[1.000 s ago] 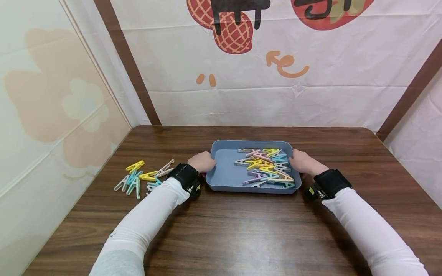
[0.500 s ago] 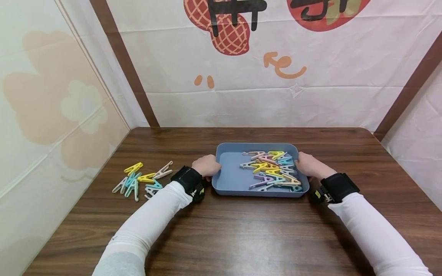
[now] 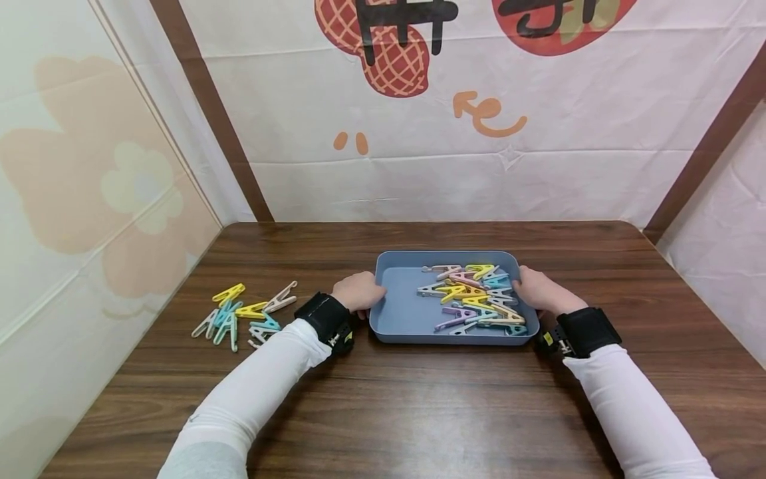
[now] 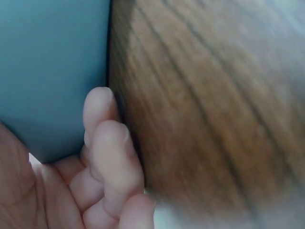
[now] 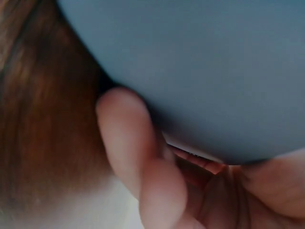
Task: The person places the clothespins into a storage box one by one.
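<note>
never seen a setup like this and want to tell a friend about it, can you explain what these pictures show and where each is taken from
There is no machine doing the work, just a person's two bare hands. The wide picture comes from a camera worn on the head, looking forward and down over a brown wooden table. The two close-ups come from cameras worn on the wrists.

The left hand and right hand hold opposite ends of a blue tray; the close-ups show fingers against its outside. Inside lie clothespins in several colours, mostly toward the right. A smaller loose group lies on the table, left of the tray.
</note>
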### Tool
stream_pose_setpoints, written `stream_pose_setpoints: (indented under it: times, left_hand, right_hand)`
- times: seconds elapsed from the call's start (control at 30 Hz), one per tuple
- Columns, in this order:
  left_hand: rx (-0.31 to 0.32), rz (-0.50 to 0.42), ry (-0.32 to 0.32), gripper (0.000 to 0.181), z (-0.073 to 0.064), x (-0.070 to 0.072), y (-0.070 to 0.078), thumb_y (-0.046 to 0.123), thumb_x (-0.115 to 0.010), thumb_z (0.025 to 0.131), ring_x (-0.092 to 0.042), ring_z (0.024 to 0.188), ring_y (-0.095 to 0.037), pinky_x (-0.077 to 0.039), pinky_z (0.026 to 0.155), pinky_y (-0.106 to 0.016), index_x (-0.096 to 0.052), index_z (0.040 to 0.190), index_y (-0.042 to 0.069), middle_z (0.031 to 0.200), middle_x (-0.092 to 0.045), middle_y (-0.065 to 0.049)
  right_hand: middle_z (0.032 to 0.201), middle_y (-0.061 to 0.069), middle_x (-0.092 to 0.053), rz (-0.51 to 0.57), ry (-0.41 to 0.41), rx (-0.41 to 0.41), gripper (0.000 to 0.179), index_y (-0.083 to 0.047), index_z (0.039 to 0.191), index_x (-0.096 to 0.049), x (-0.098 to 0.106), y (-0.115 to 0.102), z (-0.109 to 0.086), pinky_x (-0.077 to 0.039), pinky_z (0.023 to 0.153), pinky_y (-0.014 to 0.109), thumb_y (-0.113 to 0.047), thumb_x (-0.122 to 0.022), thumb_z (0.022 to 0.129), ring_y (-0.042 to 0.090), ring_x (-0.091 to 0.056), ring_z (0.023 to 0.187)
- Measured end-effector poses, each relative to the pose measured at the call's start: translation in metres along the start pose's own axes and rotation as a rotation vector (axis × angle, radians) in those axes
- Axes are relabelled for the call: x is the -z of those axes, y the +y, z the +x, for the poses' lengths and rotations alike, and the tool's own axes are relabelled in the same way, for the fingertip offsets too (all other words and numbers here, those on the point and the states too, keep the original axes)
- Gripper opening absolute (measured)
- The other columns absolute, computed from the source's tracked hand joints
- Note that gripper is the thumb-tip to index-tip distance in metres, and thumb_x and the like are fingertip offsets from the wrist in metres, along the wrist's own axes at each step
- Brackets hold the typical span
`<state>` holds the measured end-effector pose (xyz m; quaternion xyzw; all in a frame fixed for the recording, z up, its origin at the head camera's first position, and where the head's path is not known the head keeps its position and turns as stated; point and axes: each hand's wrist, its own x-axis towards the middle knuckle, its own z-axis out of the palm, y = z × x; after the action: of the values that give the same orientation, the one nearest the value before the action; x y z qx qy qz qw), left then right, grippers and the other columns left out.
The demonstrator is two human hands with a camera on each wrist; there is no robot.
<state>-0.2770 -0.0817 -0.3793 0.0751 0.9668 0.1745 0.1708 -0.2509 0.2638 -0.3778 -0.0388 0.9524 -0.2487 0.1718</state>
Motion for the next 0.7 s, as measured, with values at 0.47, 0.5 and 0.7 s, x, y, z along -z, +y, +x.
stream_pose_setpoints:
  times: [0.47, 0.5, 0.7]
  left_hand:
    - [-0.117, -0.072, 0.039, 0.048, -0.022, 0.012, -0.021, 0.048, -0.045, 0.1, -0.063, 0.05, -0.015, -0.048, 0.06, -0.034, -0.066, 0.077, 0.011, 0.056, -0.064, 0.0]
    - [-0.12, -0.087, 0.046, 0.047, -0.024, 0.014, -0.023, 0.047, -0.045, 0.1, -0.063, 0.051, -0.015, -0.048, 0.06, -0.034, -0.066, 0.078, 0.011, 0.057, -0.064, 0.0]
    - [-0.159, -0.183, 0.053, 0.043, -0.038, 0.032, -0.041, 0.043, -0.049, 0.1, -0.065, 0.058, -0.02, -0.047, 0.059, -0.033, -0.065, 0.088, 0.006, 0.069, -0.068, -0.004]
  right_hand:
    - [0.096, 0.027, -0.049, -0.004, -0.009, 0.008, 0.042, 0.02, 0.132, -0.023, -0.002, 0.0, 0.0, -0.047, 0.048, 0.034, -0.009, -0.033, 0.104, 0.023, -0.053, 0.058]
    - [0.094, 0.026, -0.049, -0.001, -0.009, 0.011, 0.041, 0.02, 0.131, -0.024, -0.002, 0.0, -0.001, -0.047, 0.048, 0.034, -0.009, -0.033, 0.104, 0.023, -0.052, 0.058]
    - [0.092, 0.023, -0.048, -0.005, -0.002, 0.018, 0.04, 0.019, 0.13, -0.024, -0.001, 0.001, -0.001, -0.045, 0.048, 0.034, -0.009, -0.032, 0.104, 0.023, -0.051, 0.059]
